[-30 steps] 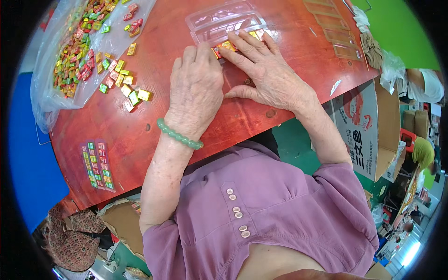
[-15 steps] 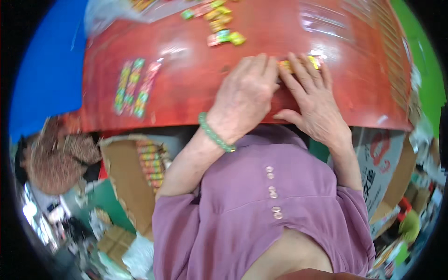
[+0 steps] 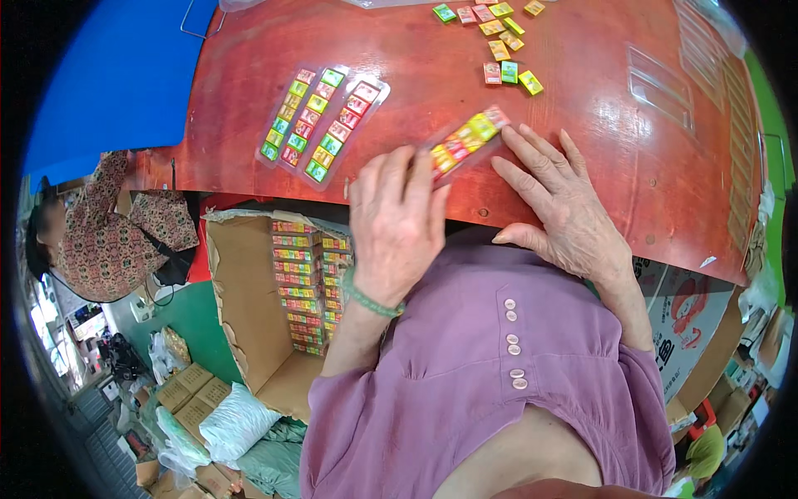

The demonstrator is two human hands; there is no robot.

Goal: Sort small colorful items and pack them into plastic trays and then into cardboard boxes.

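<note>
A clear plastic strip tray [image 3: 468,140] filled with small red and yellow packets lies slantwise on the table. My left hand [image 3: 391,220], with a green bead bracelet on its wrist, is closed at the tray's near left end; its fingertips partly hide that end. My right hand [image 3: 553,195] is open beside the tray's far right end, fingers spread, with nothing in it. Farther left lie three similar filled trays [image 3: 318,125] side by side. Loose small packets [image 3: 509,72] in green, red and yellow are scattered beyond my hands.
Empty clear trays [image 3: 661,83] lie at the table's right. Below the red table [image 3: 399,66], an open carton [image 3: 249,291] holds stacked filled trays [image 3: 297,287]. Another carton [image 3: 686,324] stands right of my lap. A person [image 3: 133,224] in patterned clothes is at the left.
The filled tray has come out from under my hands and now slants to the left with my left hand. My right hand has come off it. The whole view has shifted.
</note>
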